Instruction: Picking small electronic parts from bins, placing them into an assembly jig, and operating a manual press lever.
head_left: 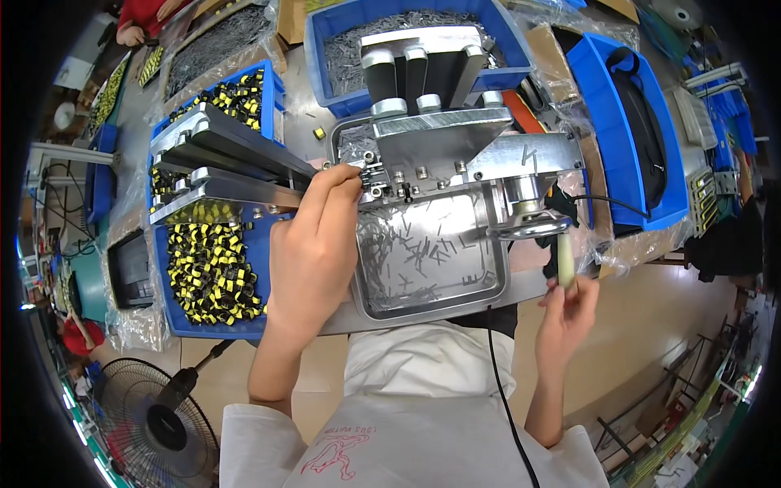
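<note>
A steel bench fixture (443, 138) with upright plates and metal posts stands in front of me. My left hand (316, 240) reaches to its small clamping block (376, 180), fingers bent and pressed together; what they pinch is hidden. My right hand (566, 313) is closed around the pale handle (565, 259) below the round metal handwheel (530, 224), on the fixture's right side. Under the fixture sits a steel tray (480, 281) with thin grey strips scattered in it. Sloping metal chutes (236, 159) lead from the left toward my left hand.
A blue bin (167, 305) holds many black-and-yellow small parts. Another blue bin (317, 49) at the back is filled with grey pieces. To the right is a blue bin (598, 122) with a black item. A fan (159, 419) stands lower left. Another person's hand (130, 34) shows far left.
</note>
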`<state>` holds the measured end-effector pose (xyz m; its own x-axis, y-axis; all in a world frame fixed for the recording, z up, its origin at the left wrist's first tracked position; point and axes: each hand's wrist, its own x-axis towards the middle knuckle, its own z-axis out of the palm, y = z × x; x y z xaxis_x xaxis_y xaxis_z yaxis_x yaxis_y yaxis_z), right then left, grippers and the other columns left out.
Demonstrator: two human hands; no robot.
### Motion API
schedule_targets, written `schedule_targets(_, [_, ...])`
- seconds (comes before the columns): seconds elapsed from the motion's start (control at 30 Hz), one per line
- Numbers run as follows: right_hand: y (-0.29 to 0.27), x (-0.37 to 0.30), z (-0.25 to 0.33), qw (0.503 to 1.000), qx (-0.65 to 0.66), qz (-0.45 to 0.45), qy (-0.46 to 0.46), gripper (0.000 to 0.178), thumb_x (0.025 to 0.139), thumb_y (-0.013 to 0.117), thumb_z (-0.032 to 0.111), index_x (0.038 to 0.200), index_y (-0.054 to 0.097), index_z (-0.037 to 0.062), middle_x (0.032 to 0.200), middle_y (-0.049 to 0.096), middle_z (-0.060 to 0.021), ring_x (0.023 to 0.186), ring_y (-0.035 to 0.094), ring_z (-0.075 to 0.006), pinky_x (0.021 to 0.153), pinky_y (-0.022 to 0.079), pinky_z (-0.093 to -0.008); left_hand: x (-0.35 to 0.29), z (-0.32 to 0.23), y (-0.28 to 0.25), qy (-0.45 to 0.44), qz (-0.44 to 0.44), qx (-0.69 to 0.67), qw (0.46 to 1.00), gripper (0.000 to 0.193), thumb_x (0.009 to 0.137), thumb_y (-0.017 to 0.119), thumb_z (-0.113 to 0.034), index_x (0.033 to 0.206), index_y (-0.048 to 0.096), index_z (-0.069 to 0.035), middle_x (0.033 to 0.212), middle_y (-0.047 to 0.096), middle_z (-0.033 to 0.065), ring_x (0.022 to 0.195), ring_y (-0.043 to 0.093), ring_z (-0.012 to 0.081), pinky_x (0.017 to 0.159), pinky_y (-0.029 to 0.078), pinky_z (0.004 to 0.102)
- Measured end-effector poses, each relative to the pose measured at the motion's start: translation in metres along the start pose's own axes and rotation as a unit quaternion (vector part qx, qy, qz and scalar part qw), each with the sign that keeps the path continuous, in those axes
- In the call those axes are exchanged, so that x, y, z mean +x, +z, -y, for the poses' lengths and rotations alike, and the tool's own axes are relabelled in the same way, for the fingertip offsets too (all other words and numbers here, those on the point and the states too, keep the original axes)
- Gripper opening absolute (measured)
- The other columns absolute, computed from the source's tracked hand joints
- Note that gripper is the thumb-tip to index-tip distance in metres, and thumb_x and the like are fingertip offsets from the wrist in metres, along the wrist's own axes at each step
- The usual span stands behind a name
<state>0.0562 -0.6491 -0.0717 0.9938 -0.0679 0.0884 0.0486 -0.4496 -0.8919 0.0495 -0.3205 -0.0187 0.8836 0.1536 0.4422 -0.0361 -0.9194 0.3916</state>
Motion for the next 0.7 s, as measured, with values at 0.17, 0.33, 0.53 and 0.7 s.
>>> schedule_targets(0.17, [0.02,-0.012,-0.001,0.984,-0.022,0.169,0.05,0.013,0.099,0.066,-0.003,0.099,0.053,-0.0015,0.088,0.06,-0.0096,0.073,0.066,-0.0178,0.069,0.055,-0.0344,0.003,-0.001,0.0,0.003,0.008,0.001,1.0,0.012,0.093,0.075,0.005,0.104,0.071,0.004,0.106,0.073,0.0134,0.081,0.075,0.0319,0.068,0.058,0.0392])
schedule_targets(0.33, [0.005,-0.013,0.002,0.996,0.072,0.014,-0.056,0.017,0.1,0.066,-0.001,0.095,0.05,0.0009,0.089,0.061,-0.0088,0.08,0.065,-0.0161,0.076,0.054,-0.0321,-0.002,0.002,0.0,-0.005,0.008,0.004,1.0,0.012,0.093,0.075,0.004,0.105,0.072,0.003,0.107,0.074,0.0125,0.081,0.075,0.0318,0.067,0.058,0.0392])
schedule_targets(0.53, [0.025,-0.008,0.002,0.986,-0.1,0.124,0.054,0.013,0.099,0.063,-0.001,0.096,0.05,-0.0008,0.081,0.061,-0.013,0.072,0.065,-0.023,0.07,0.052,-0.0364,0.001,0.007,0.004,0.031,-0.001,0.011,0.999,0.017,0.089,0.073,0.006,0.106,0.071,0.004,0.112,0.074,0.0113,0.075,0.074,0.029,0.062,0.058,0.0377])
schedule_targets(0.7, [0.007,-0.013,0.008,0.998,0.043,0.014,-0.039,0.015,0.099,0.064,0.0,0.096,0.05,-0.0012,0.086,0.06,-0.0109,0.078,0.065,-0.022,0.075,0.053,-0.0358,-0.003,0.004,0.0,0.003,0.01,0.014,1.0,0.012,0.092,0.075,0.004,0.104,0.072,0.002,0.107,0.074,0.0115,0.082,0.075,0.0306,0.068,0.058,0.0388])
